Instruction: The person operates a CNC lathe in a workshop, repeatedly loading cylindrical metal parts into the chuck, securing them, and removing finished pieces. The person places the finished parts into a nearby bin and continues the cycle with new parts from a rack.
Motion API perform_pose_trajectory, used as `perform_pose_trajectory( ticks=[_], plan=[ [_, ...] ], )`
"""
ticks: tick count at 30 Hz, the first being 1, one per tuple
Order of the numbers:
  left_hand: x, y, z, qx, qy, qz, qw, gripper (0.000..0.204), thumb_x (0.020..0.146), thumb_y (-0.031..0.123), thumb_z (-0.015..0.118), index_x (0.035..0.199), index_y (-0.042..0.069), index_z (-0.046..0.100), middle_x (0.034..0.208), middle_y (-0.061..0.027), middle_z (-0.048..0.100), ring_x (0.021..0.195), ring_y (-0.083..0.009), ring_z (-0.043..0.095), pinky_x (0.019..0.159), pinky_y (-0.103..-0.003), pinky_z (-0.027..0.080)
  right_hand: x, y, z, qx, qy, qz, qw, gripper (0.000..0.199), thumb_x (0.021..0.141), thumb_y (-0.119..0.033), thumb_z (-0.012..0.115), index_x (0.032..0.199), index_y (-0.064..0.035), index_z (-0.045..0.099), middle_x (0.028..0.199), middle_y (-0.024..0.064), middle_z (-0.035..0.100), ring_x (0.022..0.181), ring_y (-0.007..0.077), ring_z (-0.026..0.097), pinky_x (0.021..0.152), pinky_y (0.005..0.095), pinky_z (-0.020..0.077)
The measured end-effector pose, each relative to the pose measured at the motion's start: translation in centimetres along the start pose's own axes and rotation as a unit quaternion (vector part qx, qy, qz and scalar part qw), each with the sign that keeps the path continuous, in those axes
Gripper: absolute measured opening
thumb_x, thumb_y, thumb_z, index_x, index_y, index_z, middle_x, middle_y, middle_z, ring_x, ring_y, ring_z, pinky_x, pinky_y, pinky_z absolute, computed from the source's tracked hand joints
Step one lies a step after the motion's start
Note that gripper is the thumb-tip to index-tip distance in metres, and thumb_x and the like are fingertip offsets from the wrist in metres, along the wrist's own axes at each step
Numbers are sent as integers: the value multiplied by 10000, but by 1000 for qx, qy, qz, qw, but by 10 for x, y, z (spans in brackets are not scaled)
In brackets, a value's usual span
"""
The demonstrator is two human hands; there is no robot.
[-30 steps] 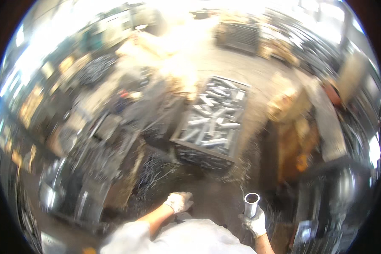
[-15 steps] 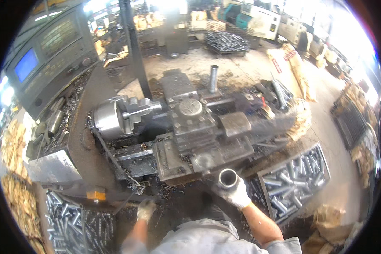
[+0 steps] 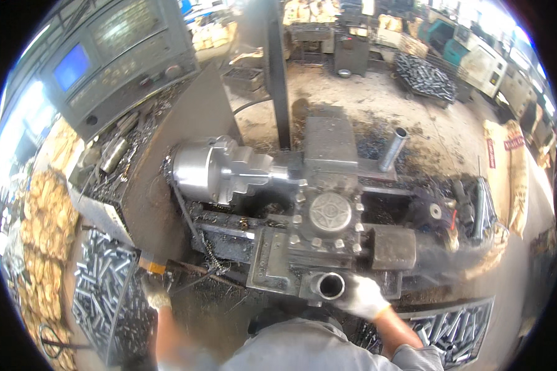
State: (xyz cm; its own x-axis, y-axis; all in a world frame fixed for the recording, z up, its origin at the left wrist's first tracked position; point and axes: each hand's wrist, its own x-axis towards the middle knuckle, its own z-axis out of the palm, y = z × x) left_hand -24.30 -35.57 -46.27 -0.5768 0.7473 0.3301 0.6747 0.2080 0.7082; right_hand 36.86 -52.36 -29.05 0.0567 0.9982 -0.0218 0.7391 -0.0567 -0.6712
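My right hand (image 3: 364, 297), in a white glove, grips a short steel tube (image 3: 330, 285) whose open end faces me, held at the near edge of a lathe's tool carriage (image 3: 328, 229). My left hand (image 3: 155, 295), gloved and blurred, hangs low at the left beside a crate of steel tubes (image 3: 102, 278); whether it holds anything is unclear. The lathe's shiny chuck (image 3: 207, 170) sits to the left of the carriage, with a workpiece in its jaws.
A control panel with a blue screen (image 3: 74, 65) stands at the upper left. Another tube (image 3: 393, 148) stands upright behind the carriage. A second crate of tubes (image 3: 452, 331) lies at the lower right. Metal chips cover the floor; sacks (image 3: 507, 167) lie at the right.
My view has swung from the crates on the floor to the lathe. My right hand has carried the tube from chest height to the carriage's near edge; the left hand dropped to the left crate.
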Motion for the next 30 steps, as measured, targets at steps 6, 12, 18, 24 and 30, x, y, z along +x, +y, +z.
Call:
perform_pose_trajectory(
  ticks=[6, 12, 18, 24, 30],
  plan=[
    [27, -37, 1, -236, -30, -221, 946, 479, 1120, 373, 560, 1410, 1, 647, 1103, -159, 746, 953, -244, 685, 863, -422, 550, 82, -36, -124, 42, 180, -142, 972, 330, 788, -101, 703, 1089, 9, 783, 900, 160, 785, 844, 250, 777, 826, 381, 624],
    [-33, 99, 15, -163, -4, -171, 972, 548, 1059, 394, 611, 1402, -34, 624, 1275, -221, 711, 1104, -320, 692, 1005, -468, 536, 293, -58, -91, 156, -132, 45, 978, 609, 1038, -312, 691, 1547, -24, 526, 1400, 181, 689, 1070, 268, 734, 779, 411, 643],
    [46, 336, 86, -25, -62, 477, 876, 676, 866, 208, 813, 1462, 21, 556, 1417, -224, 641, 1339, -439, 598, 1242, -618, 349, 353, -47, -37, 129, -221, 150, 955, 367, 911, -168, 792, 1209, 43, 762, 852, 125, 749, 687, 187, 719, 587, 350, 594],
    [88, 404, 145, -17, -94, 538, 837, 632, 781, 214, 769, 1377, 49, 643, 1415, -193, 638, 1377, -398, 566, 1216, -583, 376, 396, 86, -157, 97, -122, 240, 958, 233, 882, -150, 775, 1100, -68, 778, 792, 126, 737, 709, 208, 727, 578, 368, 575],
    [88, 394, 147, 17, -90, 545, 833, 651, 800, 295, 757, 1411, 111, 630, 1463, -149, 597, 1434, -364, 510, 1247, -559, 332, 414, -1, -126, -371, 59, 89, 923, 528, 823, -451, 802, 1143, -32, 805, 1038, 239, 792, 866, 401, 772, 799, 470, 603]
  ],
)
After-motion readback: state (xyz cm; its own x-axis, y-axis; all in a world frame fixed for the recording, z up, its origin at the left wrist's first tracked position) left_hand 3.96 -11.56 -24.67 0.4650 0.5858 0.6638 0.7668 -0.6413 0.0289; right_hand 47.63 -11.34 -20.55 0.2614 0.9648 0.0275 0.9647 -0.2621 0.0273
